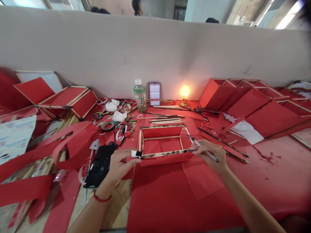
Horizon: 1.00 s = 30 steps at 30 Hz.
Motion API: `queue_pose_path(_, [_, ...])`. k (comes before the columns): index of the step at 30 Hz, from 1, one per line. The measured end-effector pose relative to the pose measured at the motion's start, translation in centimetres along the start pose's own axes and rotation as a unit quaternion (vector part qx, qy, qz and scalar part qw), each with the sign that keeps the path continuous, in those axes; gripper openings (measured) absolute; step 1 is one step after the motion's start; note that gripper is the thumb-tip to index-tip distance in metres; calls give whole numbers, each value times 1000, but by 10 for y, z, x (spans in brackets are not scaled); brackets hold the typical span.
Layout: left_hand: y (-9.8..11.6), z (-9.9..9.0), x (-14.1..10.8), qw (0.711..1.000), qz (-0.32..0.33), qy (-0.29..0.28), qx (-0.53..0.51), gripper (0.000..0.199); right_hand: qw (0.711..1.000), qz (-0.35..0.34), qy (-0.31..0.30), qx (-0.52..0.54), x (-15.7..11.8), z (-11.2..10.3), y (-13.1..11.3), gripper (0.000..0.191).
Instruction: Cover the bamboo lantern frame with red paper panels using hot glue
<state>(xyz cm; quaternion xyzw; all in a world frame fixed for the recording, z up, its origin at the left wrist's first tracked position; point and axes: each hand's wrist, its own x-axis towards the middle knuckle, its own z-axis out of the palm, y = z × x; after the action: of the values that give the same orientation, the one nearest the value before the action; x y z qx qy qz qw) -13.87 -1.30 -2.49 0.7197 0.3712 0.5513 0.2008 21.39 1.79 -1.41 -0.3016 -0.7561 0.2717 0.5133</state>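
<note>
A small box frame of thin wooden sticks (162, 153), backed with red paper, lies on the red sheet in front of me. My left hand (122, 161) is at the frame's near left corner, closed on a small white roll with a black end (136, 153). At the near right corner, my right hand (210, 153) is closed around a slim pale pen-like tool (206, 151), whose dark tip points up and left toward the frame's right side. Dark marks run along the frame's near stick.
A lit lamp (184, 102), a phone (155, 94) and a green bottle (140, 97) stand by the wall. Loose sticks (167, 122) lie beyond the frame. A black pouch (100, 165) and red strips are left; red paper frames (247, 106) stand right.
</note>
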Motion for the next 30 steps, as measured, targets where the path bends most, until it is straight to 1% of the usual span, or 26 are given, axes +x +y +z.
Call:
queue_pose_path(2, [-3, -1, -2, 1000, 4, -2, 8, 20, 1000, -3, 5, 9, -2, 0, 0, 11])
queue_pose_path(6, [-7, -2, -6, 1000, -2, 9, 30, 32, 999, 14, 21, 19, -4, 6, 0, 10])
queue_pose_path(8, [-6, -2, -6, 999, -7, 8, 48, 30, 999, 29, 24, 20, -3, 9, 0, 10])
queue_pose_path(10, [-4, -1, -4, 998, -3, 7, 60, 28, 999, 43, 30, 3, -3, 7, -1, 5])
queue_pose_path(11, [-3, 0, -2, 998, 2, 6, 62, 27, 998, 53, 42, -18, -4, 3, -2, 3])
queue_pose_path(13, [0, 1, 0, 998, 16, 4, 63, 25, 989, 82, 89, -80, -13, -11, -4, 13])
queue_pose_path(15, [1, 2, 1, 997, 24, 7, 68, 24, 973, 118, 131, -150, -32, -27, -8, 16])
queue_pose_path(16, [0, 2, 1, 997, 23, 12, 69, 26, 965, 137, 132, -181, -46, -35, -10, 14])
queue_pose_path(17, [-1, 2, 1, 997, 19, 18, 69, 27, 960, 152, 105, -210, -63, -40, -13, 15])
queue_pose_path(19, [-3, 2, 0, 998, 0, 30, 62, 30, 954, 150, 32, -259, -102, -44, -19, 25])
queue_pose_path(22, [-5, 2, -1, 998, -35, 32, 52, 29, 934, 110, -93, -326, -155, -41, -29, 51])
queue_pose_path(23, [-5, 2, -1, 997, -45, 32, 52, 28, 928, 100, -111, -340, -169, -40, -32, 54])
queue_pose_path(25, [-4, 3, -1, 996, -62, 35, 48, 23, 918, 80, -126, -368, -187, -40, -39, 58])
queue_pose_path(27, [-3, 3, -1, 996, -66, 45, 40, 18, 911, 51, -133, -387, -196, -44, -47, 57])
queue_pose_path(28, [-3, 4, -1, 996, -62, 49, 35, 16, 909, 33, -138, -392, -197, -46, -51, 54])
queue_pose_path(30, [-4, 5, -3, 997, -52, 54, 29, 13, 905, -1, -152, -398, -198, -48, -59, 41])
